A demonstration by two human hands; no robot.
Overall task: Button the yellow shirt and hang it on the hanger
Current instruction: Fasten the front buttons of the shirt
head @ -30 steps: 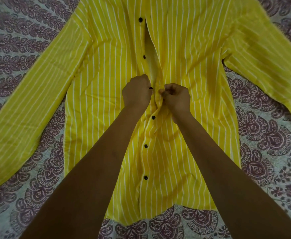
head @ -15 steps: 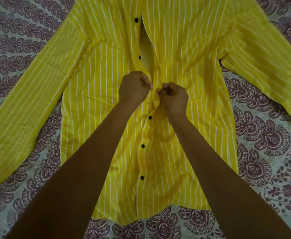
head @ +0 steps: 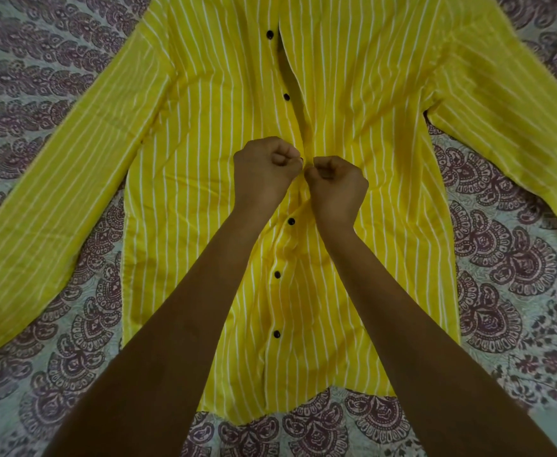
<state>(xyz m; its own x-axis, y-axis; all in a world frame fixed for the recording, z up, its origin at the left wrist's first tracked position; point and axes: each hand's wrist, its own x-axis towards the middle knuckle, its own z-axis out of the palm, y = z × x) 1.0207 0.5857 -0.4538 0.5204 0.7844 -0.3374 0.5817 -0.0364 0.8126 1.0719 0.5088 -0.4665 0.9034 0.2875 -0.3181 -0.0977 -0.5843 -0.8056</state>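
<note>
the yellow shirt [head: 353, 103] lies spread flat, front up, on a patterned bedspread [head: 518, 275], filling the centre of the frame with sleeves running to the left and right edges. the left hand [head: 265, 171] and the right hand [head: 336, 186] meet at mid-frame on the front opening, each grip clenched on a pinch of fabric at the placket edges, knuckles almost touching. a dark button [head: 301, 159] peeks out between them. three buttons below [head: 291, 221] look fastened; the two upper buttons [head: 270, 34] sit beside an open gap. no hanger is in view. the likely slip: the button could miss its hole or catch the wrong one if the edges shift, since the cloth is wrinkled and loose here. pulling too hard could bunch the fabric and skew the row.
</note>
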